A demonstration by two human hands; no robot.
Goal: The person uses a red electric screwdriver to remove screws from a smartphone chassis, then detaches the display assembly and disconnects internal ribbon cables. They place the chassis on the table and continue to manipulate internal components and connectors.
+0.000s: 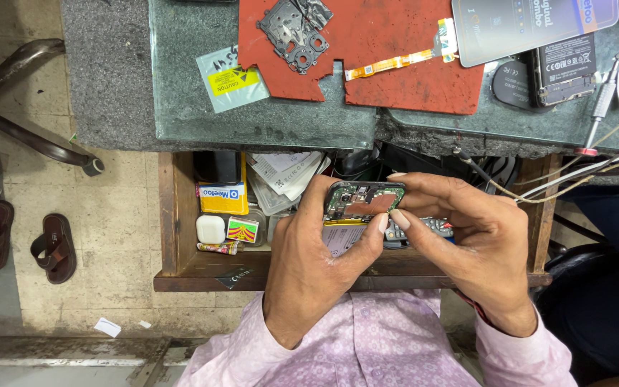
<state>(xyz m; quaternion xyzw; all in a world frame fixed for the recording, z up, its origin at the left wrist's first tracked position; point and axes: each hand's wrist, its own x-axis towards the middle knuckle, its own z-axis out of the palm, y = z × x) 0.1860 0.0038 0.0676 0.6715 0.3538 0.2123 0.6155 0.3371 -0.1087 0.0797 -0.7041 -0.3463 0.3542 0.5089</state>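
Fingers of left hand (309, 265) and right hand (478, 240) grip opened phone (363, 201), long axis tilted away.

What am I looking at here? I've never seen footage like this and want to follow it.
This is one view from a camera on a person's head, looking down at their own two bare hands; there is no machine. The left hand and right hand together hold an opened phone, its circuit board showing, above an open wooden drawer full of small boxes and papers. On the bench beyond lie a red mat, a metal frame, an orange ribbon cable and a screwdriver. Sandals sit on the floor.
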